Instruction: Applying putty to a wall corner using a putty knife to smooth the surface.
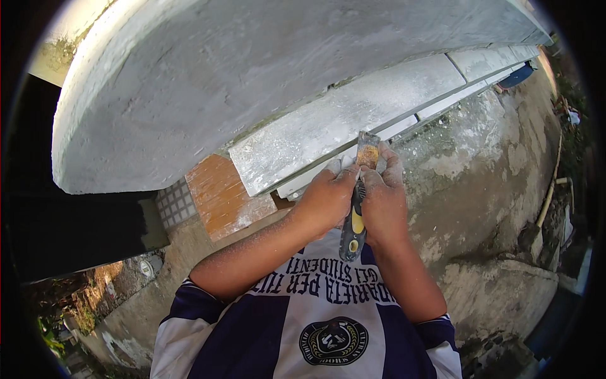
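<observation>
A putty knife [355,218] with a black and yellow handle is held in front of my chest, its short blade [367,151] pointing away from me and smeared brown and grey. My left hand [325,196] is closed, its fingertips pinching at the tool where the blade meets the handle. From the other side my right hand [384,205] grips the same place, thumb against the tool and fingers up along the blade's edge. White dust coats the fingers of both hands. Beyond the blade lies a pale, dust-speckled slab [353,110].
A large grey plastered wall [208,82] with a rounded end rises over the slab. At the slab's left end sits an orange-brown tile [221,192]. Stained concrete ground [467,183] spreads to the right, with a blue container [517,76] far off and a pole [552,183] by the edge.
</observation>
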